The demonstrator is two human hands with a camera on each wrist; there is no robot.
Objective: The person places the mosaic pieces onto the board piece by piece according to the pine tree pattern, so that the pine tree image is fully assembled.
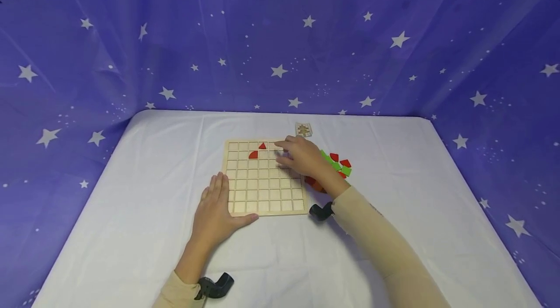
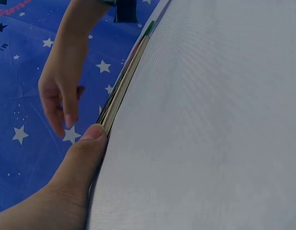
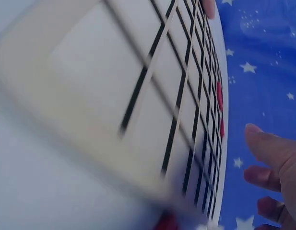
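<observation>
Board [image 1: 264, 184] flat on desk [image 1: 131, 230]; looks like thin wood, so probably stiff, light, apt to slide; best steadied by its rim; left grip [image 1: 214, 218] open-fingered at left rim, thumb along near rim; tiles [image 1: 336, 166] heaped right of board, likely light, hard, slick; pinch by opposite edges; red triangle [image 1: 262, 146] and quarter-round [image 1: 253, 155] lie in far cells; right grip [image 1: 302, 155] loosely spread over far right cells, no tile seen in it.

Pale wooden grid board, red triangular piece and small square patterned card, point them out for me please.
Pale wooden grid board [image 1: 264, 184], head view, on a bare cell near its middle.
Red triangular piece [image 1: 262, 146], head view, middle of its face.
Small square patterned card [image 1: 304, 129], head view, on its patterned middle.
</observation>
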